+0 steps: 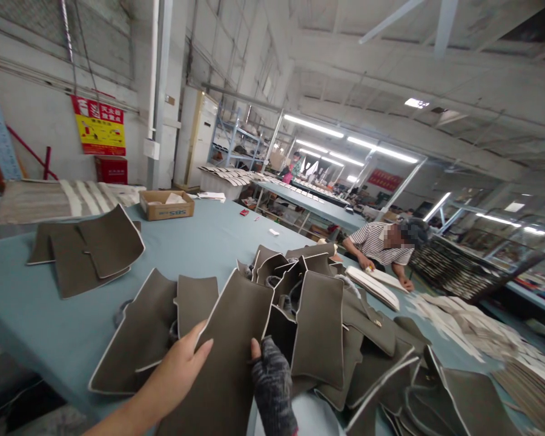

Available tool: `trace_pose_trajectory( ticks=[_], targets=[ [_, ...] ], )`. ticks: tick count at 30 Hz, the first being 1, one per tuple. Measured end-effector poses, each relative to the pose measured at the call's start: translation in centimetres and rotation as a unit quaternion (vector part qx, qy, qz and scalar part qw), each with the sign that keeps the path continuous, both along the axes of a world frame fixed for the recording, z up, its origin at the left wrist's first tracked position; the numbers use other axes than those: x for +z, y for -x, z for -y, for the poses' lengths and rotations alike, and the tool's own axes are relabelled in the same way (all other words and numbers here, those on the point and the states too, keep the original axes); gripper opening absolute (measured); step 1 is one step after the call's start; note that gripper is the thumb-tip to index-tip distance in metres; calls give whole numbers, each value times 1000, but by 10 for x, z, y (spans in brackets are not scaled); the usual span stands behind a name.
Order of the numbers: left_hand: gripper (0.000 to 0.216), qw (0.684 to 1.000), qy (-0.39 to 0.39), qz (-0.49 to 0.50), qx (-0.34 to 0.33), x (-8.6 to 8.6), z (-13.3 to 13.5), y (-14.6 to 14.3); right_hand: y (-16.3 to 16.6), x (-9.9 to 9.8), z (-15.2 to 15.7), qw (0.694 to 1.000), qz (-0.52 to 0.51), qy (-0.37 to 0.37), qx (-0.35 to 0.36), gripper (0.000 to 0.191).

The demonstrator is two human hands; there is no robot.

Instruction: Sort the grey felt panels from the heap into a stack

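Both hands met on one taupe felt mat panel with white piped edging [227, 357], nearest the lens. Left hand [179, 366], bare, lay flat on the panel's left face, fingers extended, clasping nothing that could be seen. Right hand [272, 384], in a dark knit fingerless glove, pinched the panel's right edge with the bare thumb on top; fingers beneath were hidden. Panel rested tilted against the loose heap of similar taupe panels [327, 315] on the blue-grey cloth-covered table [40, 321].

Risk, as judged: with only a thumb pinch on one edge, the panel could slide off the flat palm. Pulling it free might drag overlapping neighbours toward the near table edge, since they leaned on one another.

Counts: one panel in hand; two lay flat just left of it; the heap held well over a dozen, exact number not readable. A separate small stack of taupe panels [88, 248] lay well apart at left, three or four pieces. One brown cardboard box [166, 204] stood beyond. One person in a striped shirt [376, 245] leaned over cream-coloured pieces [375, 284] at the far side.
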State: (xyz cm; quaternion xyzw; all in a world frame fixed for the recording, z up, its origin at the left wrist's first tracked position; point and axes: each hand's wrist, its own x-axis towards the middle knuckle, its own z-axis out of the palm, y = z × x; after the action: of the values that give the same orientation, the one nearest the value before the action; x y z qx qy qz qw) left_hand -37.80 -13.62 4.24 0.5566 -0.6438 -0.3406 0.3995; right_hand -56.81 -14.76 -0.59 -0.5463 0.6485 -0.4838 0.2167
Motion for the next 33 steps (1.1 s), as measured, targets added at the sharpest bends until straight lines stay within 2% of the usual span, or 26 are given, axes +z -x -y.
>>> trace_pose_trajectory(
  ticks=[2,4,7,9,11,14,17,19,21,23,25,28,30,33],
  targets=[
    [46,1000,-2,12,-10,0,-1,0,-4,2,0,999,-14,9,34,49],
    [48,1000,-6,19,-5,0,0,-3,-5,11,-1,995,69,10,71,46],
    [51,1000,-13,1,19,1,6,-15,-7,30,-5,971,204,0,127,43],
    [51,999,-21,-22,33,4,11,-23,-11,39,-8,955,241,-19,171,47],
    [49,998,-23,-46,44,10,13,-30,-19,39,-11,950,250,-40,184,49],
    [43,995,-16,-74,59,19,15,-34,-32,25,-14,974,188,-56,115,50],
    [42,993,-17,-93,77,20,17,-36,-41,9,-15,997,36,-64,23,54],
    [43,992,-20,-98,80,17,18,-38,-44,3,-13,998,-43,-46,26,57],
    [47,992,-22,-99,77,14,19,-42,-47,2,-11,996,-60,-18,56,58],
    [50,992,-24,-101,76,13,20,-47,-49,4,-8,998,-5,-14,55,58],
    [49,991,-28,-107,80,14,20,-53,-52,7,-6,992,97,-36,67,58],
    [47,985,-50,-141,86,18,19,-61,-56,15,-5,960,229,-65,147,53],
    [49,978,-76,-181,77,21,18,-65,-60,23,-5,943,278,-58,172,45],
    [52,964,-110,-238,46,24,14,-68,-65,35,-7,934,319,-27,156,35]
  ],
)
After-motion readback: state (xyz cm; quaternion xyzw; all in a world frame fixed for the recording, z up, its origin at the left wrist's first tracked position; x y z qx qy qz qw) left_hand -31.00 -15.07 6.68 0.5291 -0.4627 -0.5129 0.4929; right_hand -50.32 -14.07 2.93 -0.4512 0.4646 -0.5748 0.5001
